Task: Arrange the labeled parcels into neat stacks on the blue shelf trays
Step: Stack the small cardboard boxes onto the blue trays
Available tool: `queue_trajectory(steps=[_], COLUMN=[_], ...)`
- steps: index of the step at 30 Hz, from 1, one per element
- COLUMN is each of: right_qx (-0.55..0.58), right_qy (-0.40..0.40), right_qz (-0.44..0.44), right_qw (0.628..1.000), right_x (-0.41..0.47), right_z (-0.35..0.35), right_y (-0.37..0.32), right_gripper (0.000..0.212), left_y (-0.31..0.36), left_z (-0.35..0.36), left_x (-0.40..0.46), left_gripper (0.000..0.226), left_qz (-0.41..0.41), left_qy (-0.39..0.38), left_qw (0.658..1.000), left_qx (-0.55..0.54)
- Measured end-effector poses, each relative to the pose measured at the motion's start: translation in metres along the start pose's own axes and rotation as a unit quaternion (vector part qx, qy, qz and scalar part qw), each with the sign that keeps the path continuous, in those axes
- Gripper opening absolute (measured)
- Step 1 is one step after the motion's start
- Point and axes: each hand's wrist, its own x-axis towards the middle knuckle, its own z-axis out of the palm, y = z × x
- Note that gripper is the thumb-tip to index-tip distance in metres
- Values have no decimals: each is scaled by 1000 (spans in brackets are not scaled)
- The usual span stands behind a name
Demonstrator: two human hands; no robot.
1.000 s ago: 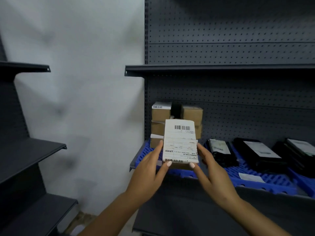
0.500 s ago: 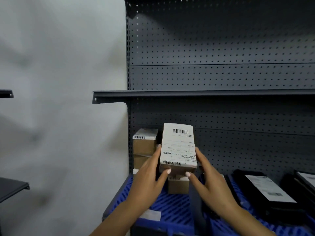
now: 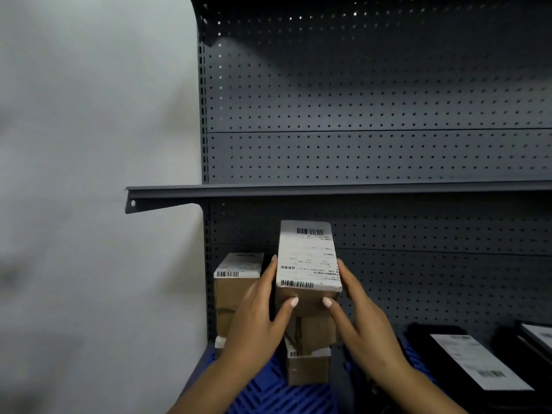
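Note:
A brown cardboard parcel [image 3: 307, 261] with a white barcode label on top sits on a stack of brown parcels [image 3: 310, 351] standing on the blue shelf tray [image 3: 268, 392]. My left hand [image 3: 257, 327] holds its left side, thumb on the front face. My right hand [image 3: 361, 324] holds its right side, thumb on the front too. A second stack of labeled brown parcels [image 3: 236, 282] stands just to the left, against the shelf upright. Black labeled parcels [image 3: 466, 360] lie flat on the tray at the right.
A dark grey metal shelf [image 3: 328, 191] juts out above the stacks, leaving a limited gap over the top parcel. A perforated back panel [image 3: 388, 115] closes the rear. A pale wall [image 3: 89, 174] fills the left.
The view has drawn closer to the shelf and tilted up. The parcel in both hands has gone back over the right stack and now sits on top of it.

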Motion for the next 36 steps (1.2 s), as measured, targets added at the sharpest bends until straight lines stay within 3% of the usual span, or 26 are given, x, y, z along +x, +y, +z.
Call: queue_trajectory(steps=[7, 12, 22, 29, 33, 36], right_qx=[15, 27, 139, 225, 204, 186], right_qy=[1, -43, -90, -173, -224, -246], right_qz=[12, 9, 25, 71, 79, 84], right_qw=[1000, 999, 986, 956, 950, 948], right_x=[-5, -18, -48, -62, -62, -57], right_z=[3, 11, 65, 116, 143, 155], right_y=[-3, -7, -29, -22, -5, 11], right_gripper=[65, 63, 61, 54, 54, 53], left_y=[-9, -25, -46, -89, -140, -157], left_z=[-8, -26, -74, -86, -69, -60], left_x=[-3, -28, -87, -131, -151, -157], left_gripper=[72, 72, 67, 64, 66, 67], left_qz=[27, 30, 13, -79, -155, -167], left_qy=[-14, -38, -23, -51, -79, -118], left_qw=[999, 998, 996, 993, 984, 978], left_qx=[10, 28, 84, 71, 32, 37])
